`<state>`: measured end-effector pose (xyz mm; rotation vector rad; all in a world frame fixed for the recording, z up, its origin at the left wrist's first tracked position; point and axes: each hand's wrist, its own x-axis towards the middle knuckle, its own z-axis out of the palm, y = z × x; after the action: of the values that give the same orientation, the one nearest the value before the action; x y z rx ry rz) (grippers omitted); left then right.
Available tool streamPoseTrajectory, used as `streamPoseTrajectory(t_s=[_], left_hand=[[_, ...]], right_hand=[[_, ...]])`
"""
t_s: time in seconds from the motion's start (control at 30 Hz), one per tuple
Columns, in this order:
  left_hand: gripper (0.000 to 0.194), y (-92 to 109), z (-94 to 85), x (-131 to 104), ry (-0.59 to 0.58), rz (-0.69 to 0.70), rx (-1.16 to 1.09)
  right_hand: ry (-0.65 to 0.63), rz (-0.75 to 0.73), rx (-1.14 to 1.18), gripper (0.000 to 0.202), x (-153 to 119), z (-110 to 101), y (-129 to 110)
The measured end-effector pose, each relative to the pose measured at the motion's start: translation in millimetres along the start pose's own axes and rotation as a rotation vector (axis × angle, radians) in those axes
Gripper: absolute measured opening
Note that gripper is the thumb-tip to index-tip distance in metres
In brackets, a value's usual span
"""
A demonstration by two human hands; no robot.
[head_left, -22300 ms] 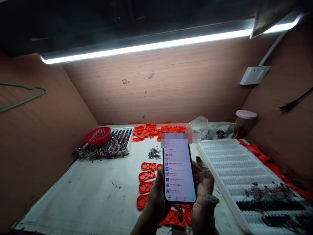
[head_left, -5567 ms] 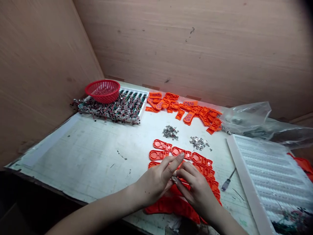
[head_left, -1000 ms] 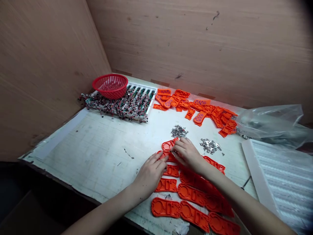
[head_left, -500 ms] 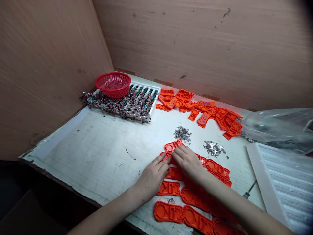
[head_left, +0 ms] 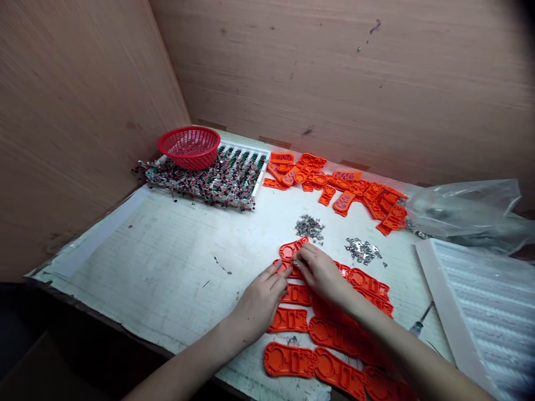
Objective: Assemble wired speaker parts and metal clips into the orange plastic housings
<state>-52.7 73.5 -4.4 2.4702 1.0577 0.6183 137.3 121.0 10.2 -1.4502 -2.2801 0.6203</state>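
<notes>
My left hand lies with its fingers stretched out, the tips touching an orange plastic shell half. Close beside it, my right hand pinches thumb and fingers together over the same shell; what sits in the pinch is too small to make out. Just beyond the fingertips is another orange shell, hollow side up. More open shells lie in rows beneath and in front of my hands, partly hidden by my right forearm. Two piles of small metal pieces, a darker pile and a shinier pile, lie past my hands.
A red basket rests on a white tray of wired parts at the back left. Orange shells are heaped along the wall. At right are a clear plastic bag, a white tray and a screwdriver.
My right hand has shifted slightly and its fingers are drawn into a tighter pinch. My left hand stays on the shell. The camera view has moved a little.
</notes>
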Motion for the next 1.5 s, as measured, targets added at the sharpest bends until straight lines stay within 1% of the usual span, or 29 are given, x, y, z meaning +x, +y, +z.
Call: streamPoseTrajectory(t_s=[0.07, 0.13, 0.17, 0.2, 0.23, 0.3, 0.37, 0.4, 0.47, 0.53, 0.67, 0.8, 0.87, 0.93, 1.07, 1.2, 1.3, 1.37, 1.4, 1.47, 1.5], left_hand=[[0.039, -0.7, 1.5, -0.5, -0.006, 0.002, -0.006], [0.043, -1.5, 3.0, -0.8, -0.019, 0.007, 0.004], [0.046, -1.9, 3.6, -0.9, -0.028, 0.010, 0.015], [0.047, -2.2, 4.0, -0.9, -0.035, 0.012, 0.024], [0.048, -2.4, 4.2, -0.8, -0.042, 0.013, 0.031], [0.048, -2.4, 3.9, -0.6, -0.050, 0.015, 0.040], [0.047, -2.2, 2.9, -0.1, -0.057, 0.022, 0.053], [0.046, -2.1, 2.2, 0.2, -0.060, 0.027, 0.059], [0.043, -2.0, 0.6, 1.0, -0.062, 0.033, 0.064], [0.042, -2.3, -0.9, 1.5, -0.066, 0.035, 0.066], [0.046, -3.1, -2.5, 1.4, -0.071, 0.030, 0.056], [0.045, -3.0, -3.4, 0.7, -0.063, 0.019, 0.019], [0.045, -3.3, -4.1, 0.7, -0.066, 0.013, 0.016], [0.047, -4.1, -4.5, 0.9, -0.073, 0.018, 0.021], [0.049, -4.9, -4.7, 1.2, -0.070, 0.038, 0.026], [0.045, -3.9, -4.0, 1.8, -0.070, 0.043, 0.032], [0.037, -4.0, -4.1, 2.7, -0.085, 0.037, 0.030], [0.035, -2.8, -6.7, 3.6, -0.076, 0.038, 0.005], [0.033, -1.0, -9.4, 4.0, -0.060, 0.030, -0.025], [0.026, 6.3, -17.3, 4.4, 0.014, -0.034, -0.140], [0.021, 11.7, -21.9, 4.2, 0.066, -0.101, -0.229]], right_hand=[[0.008, 0.151, 0.052, 0.017, 3.8, -2.1, 0.7], [0.013, 0.325, 0.101, 0.023, 8.3, -8.3, 2.6], [0.026, 0.376, 0.119, 0.026, 9.4, -12.3, 3.9], [0.050, 0.375, 0.129, 0.026, 9.1, -16.5, 5.2], [0.080, 0.317, 0.130, 0.023, 7.3, -20.4, 6.3], [0.127, 0.096, 0.093, 0.013, -0.7, -26.3, 7.1], [0.134, -0.121, -0.033, 0.016, -11.4, -27.8, 5.3], [0.122, -0.187, -0.115, 0.019, -16.4, -26.8, 3.7], [0.097, -0.238, -0.258, 0.021, -23.7, -22.5, 0.2], [0.081, -0.231, -0.328, 0.022, -26.7, -17.2, -2.0], [0.050, -0.180, -0.287, 0.023, -26.2, -12.2, 2.3], [0.122, -0.098, -0.202, 0.024, -25.2, -13.0, 10.6], [0.121, -0.088, -0.182, 0.023, -24.3, -13.5, 11.2], [0.095, -0.103, -0.177, 0.022, -23.2, -13.3, 8.9], [0.083, -0.138, -0.215, 0.021, -23.0, -9.1, -0.2], [0.092, -0.179, -0.358, 0.019, -25.1, 3.5, -12.7], [0.060, -0.227, -0.471, 0.021, -24.1, 7.7, -22.6], [0.029, -0.222, -0.453, 0.018, -23.4, 1.0, -26.8], [0.039, -0.192, -0.407, 0.017, -24.1, -5.3, -27.8], [0.128, -0.091, -0.246, 0.016, -28.9, -21.4, -28.0], [0.173, -0.045, -0.135, 0.015, -33.1, -29.8, -27.9]])
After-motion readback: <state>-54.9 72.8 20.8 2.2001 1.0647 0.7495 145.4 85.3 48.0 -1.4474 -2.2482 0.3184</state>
